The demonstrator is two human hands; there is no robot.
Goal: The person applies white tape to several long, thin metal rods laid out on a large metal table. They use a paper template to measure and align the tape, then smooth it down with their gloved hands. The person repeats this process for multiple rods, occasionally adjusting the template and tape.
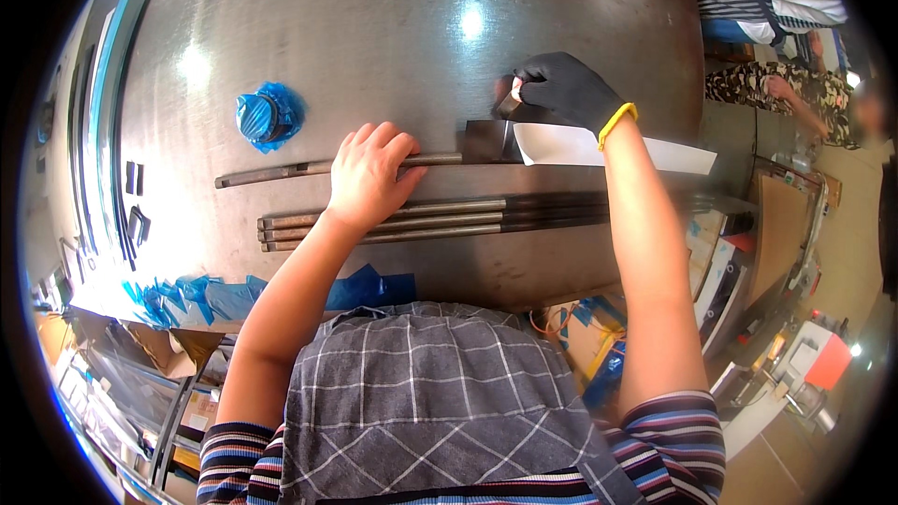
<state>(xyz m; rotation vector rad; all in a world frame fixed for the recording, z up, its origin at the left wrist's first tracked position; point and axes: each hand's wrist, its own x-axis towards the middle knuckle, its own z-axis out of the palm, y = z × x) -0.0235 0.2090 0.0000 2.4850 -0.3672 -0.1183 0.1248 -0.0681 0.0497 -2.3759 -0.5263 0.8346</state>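
Observation:
My bare left hand (374, 173) presses down over a long dark metal rod (281, 173), its thumb and fingers around it. A strip of film or paper, black at one end and white along the rest, lies at the rod's right end; its white part (561, 146) runs under my right forearm. In its black glove with a yellow cuff, my right hand (566, 89) closes on a small dark brownish block (510, 103), just beyond the black part (488, 142). Most of the block is hidden by the fingers. Several similar rods (383, 224) lie side by side nearer to me.
A round item in blue plastic film (269, 118) sits left on the metal tabletop (374, 47). Long strips (108, 112) and small black pieces (137, 223) lie at the far left. Blue film (234, 299) lines the near edge. Other people (786, 0) are at the right.

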